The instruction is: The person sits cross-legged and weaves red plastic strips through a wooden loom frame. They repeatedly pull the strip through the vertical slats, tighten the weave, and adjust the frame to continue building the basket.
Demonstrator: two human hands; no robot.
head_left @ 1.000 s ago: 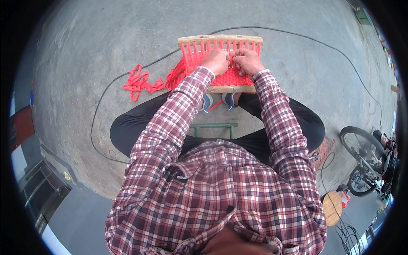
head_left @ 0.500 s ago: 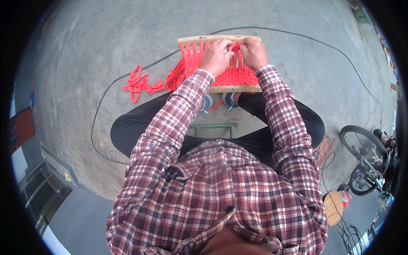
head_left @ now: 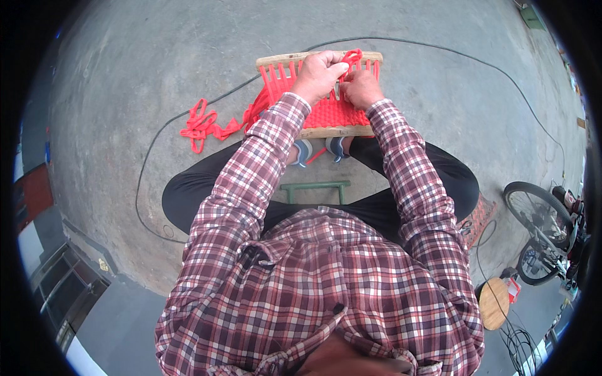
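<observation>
Over my feet rests a wooden frame (head_left: 313, 133) strung with red fabric strips. Its near part carries a tight red weave (head_left: 338, 114); toward the far bar the strips run as separate bands. My left hand (head_left: 318, 76) is closed, pinching a looped red fabric strip (head_left: 353, 57) between thumb and fingers near the far bar. Just right of it and lower, my right hand (head_left: 362, 89) has its fingers curled in among the bands. What its fingertips grip is hidden. Loose red strip (head_left: 200, 127) trails off the frame's left side onto the floor.
A black cable (head_left: 150, 153) curves over the concrete floor around the frame. Between my legs is a green metal bar frame (head_left: 315, 185). At the right lie a bicycle (head_left: 539, 219), a round wooden disc (head_left: 493, 304) and coiled wires (head_left: 519, 343).
My right hand has moved from the far bar down and left, in among the bands. A loop of red strip now stands up beside my left hand, over the far bar.
</observation>
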